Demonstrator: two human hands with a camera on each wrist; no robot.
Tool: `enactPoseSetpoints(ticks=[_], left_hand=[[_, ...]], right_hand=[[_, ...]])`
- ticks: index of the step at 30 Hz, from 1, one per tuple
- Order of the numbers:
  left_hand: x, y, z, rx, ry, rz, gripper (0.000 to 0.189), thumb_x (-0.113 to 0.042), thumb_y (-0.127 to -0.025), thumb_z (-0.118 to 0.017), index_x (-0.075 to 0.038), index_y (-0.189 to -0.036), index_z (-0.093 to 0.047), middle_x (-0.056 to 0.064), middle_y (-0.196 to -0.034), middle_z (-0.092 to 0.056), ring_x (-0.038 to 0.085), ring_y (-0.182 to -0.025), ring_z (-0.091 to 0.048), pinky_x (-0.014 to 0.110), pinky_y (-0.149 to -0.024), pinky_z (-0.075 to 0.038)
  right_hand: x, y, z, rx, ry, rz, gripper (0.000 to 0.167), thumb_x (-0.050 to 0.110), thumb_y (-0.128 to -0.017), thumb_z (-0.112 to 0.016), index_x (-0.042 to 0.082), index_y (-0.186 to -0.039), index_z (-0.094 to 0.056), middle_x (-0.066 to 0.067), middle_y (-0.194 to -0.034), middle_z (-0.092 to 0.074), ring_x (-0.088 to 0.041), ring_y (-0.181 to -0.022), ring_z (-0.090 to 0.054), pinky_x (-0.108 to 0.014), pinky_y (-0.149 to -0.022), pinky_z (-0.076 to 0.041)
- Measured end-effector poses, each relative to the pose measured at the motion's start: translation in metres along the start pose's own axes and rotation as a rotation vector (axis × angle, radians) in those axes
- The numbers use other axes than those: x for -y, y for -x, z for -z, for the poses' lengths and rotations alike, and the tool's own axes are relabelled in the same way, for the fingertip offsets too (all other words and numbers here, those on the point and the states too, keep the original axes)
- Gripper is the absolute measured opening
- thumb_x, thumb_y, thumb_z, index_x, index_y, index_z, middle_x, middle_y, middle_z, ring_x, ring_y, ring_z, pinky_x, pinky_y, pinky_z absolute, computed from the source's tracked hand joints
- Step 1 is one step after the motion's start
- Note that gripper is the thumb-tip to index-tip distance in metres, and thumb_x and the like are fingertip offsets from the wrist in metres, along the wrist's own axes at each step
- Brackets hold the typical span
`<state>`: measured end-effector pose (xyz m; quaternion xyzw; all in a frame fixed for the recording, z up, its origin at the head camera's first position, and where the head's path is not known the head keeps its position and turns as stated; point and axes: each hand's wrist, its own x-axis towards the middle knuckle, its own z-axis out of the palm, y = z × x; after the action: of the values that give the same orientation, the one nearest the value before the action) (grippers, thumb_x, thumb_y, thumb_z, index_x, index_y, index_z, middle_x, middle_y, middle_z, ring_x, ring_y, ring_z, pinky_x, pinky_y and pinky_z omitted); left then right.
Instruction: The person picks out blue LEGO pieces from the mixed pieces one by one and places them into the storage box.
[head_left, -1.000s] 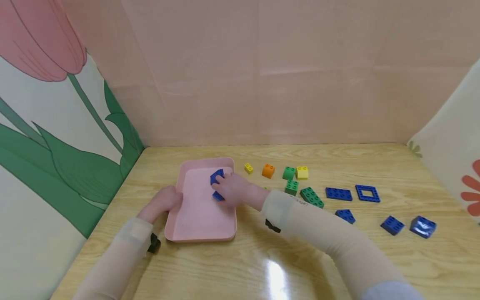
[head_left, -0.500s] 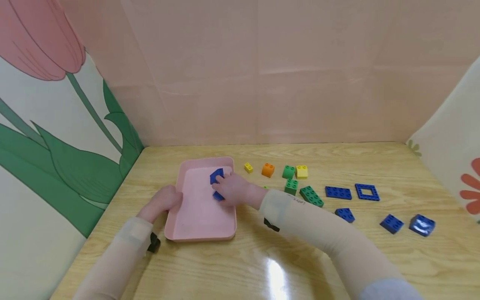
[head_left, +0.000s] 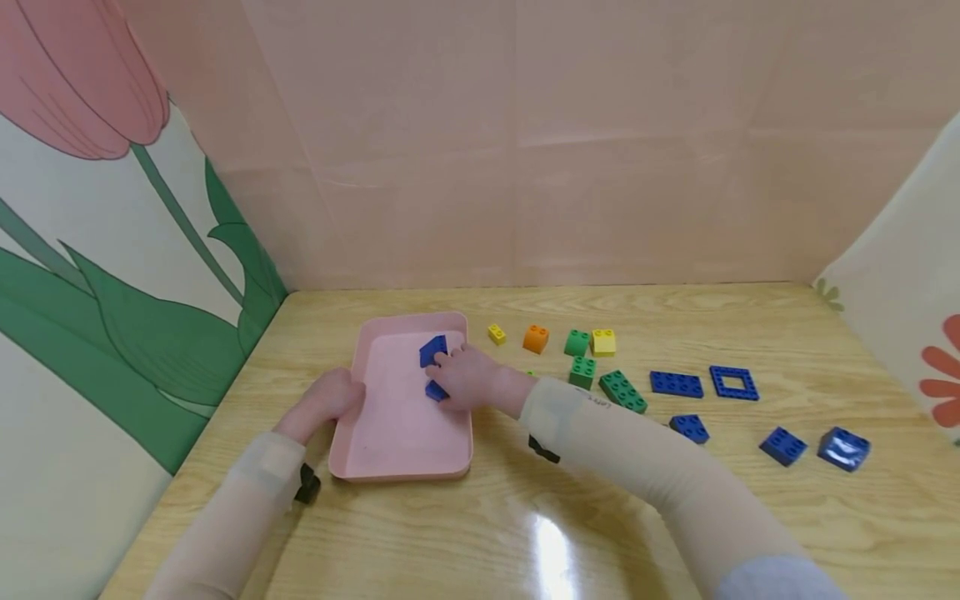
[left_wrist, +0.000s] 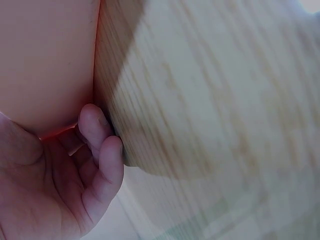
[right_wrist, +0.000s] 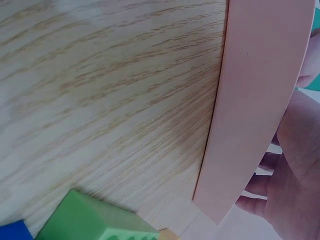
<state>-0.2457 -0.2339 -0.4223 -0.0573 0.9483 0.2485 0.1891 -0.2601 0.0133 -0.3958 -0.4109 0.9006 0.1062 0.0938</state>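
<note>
Steadying the pink tray near the left edge of the worktop, the left hand has its grip closed on the tray's left wall; the right hand reaches over the tray's right wall, its fingers at two blue pieces that lie inside, the upper blue piece and the lower blue piece, and whether its grip pinches either or merely rests there cannot be told.

The sorting looks barely begun, judging by what lies where; blue alone shows in the tray, while most pieces lie outside it; towards the worktop's far edge are a small yellow brick, an orange brick, a curved green brick and a larger yellow brick; nearer lie a square green brick and a long green brick; towards the right edge lie a blue plate, a blue frame, an angled blue brick, a square blue brick and a glossy blue brick.

Faint dark writing marks the right sleeve near the cuff, too small to read; no brand or label can be made out on the bricks.
</note>
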Motion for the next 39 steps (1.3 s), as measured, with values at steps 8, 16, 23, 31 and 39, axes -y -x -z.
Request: enactPoseSetpoints(ticks=[8, 16, 23, 31, 39], left_hand=[[-0.003, 0.003, 0.002, 0.001, -0.047, -0.037, 0.027, -0.018, -0.094, -0.038, 0.001, -0.09, -0.056, 0.012, -0.073, -0.054, 0.019, -0.056, -0.052, 0.027, -0.048, -0.041], [-0.002, 0.005, 0.002, -0.004, -0.049, -0.04, 0.027, -0.017, -0.095, -0.037, 0.001, -0.087, -0.056, 0.011, -0.072, -0.054, 0.018, -0.055, -0.052, 0.027, -0.048, -0.041], [-0.003, 0.005, 0.001, -0.014, -0.078, -0.063, 0.028, -0.018, -0.094, -0.037, 0.002, -0.09, -0.056, 0.013, -0.075, -0.055, 0.021, -0.059, -0.054, 0.029, -0.052, -0.043], [-0.004, 0.005, 0.002, -0.026, -0.083, -0.075, 0.027, -0.018, -0.094, -0.038, 0.002, -0.089, -0.056, 0.013, -0.075, -0.054, 0.021, -0.059, -0.054, 0.029, -0.052, -0.042], [-0.005, 0.007, 0.001, -0.021, -0.07, -0.06, 0.026, -0.017, -0.092, -0.038, 0.002, -0.09, -0.055, 0.013, -0.075, -0.054, 0.021, -0.059, -0.053, 0.029, -0.051, -0.041]], right_hand=[[-0.002, 0.005, 0.001, -0.052, 0.0, 0.052, 0.061, 0.048, -0.093, -0.059, 0.013, -0.142, -0.047, -0.01, -0.136, -0.05, -0.029, -0.116, -0.051, -0.05, -0.108, -0.03], [-0.006, 0.025, 0.005, -0.133, 0.043, 0.087, 0.058, 0.05, -0.093, -0.058, 0.012, -0.137, -0.051, -0.007, -0.128, -0.053, -0.024, -0.109, -0.052, -0.044, -0.103, -0.036], [-0.019, 0.05, 0.007, -0.209, -0.04, 0.112, 0.05, 0.037, -0.092, -0.064, 0.009, -0.133, -0.055, -0.008, -0.124, -0.055, -0.023, -0.103, -0.056, -0.044, -0.096, -0.042], [-0.032, 0.08, 0.022, -0.219, -0.087, 0.046, 0.06, 0.043, -0.092, -0.063, 0.009, -0.139, -0.05, -0.01, -0.137, -0.05, -0.029, -0.122, -0.052, -0.05, -0.102, -0.038], [-0.048, 0.108, 0.019, -0.27, -0.072, -0.002, 0.059, 0.048, -0.093, -0.059, 0.008, -0.135, -0.052, -0.012, -0.133, -0.054, -0.029, -0.119, -0.054, -0.049, -0.101, -0.04]])
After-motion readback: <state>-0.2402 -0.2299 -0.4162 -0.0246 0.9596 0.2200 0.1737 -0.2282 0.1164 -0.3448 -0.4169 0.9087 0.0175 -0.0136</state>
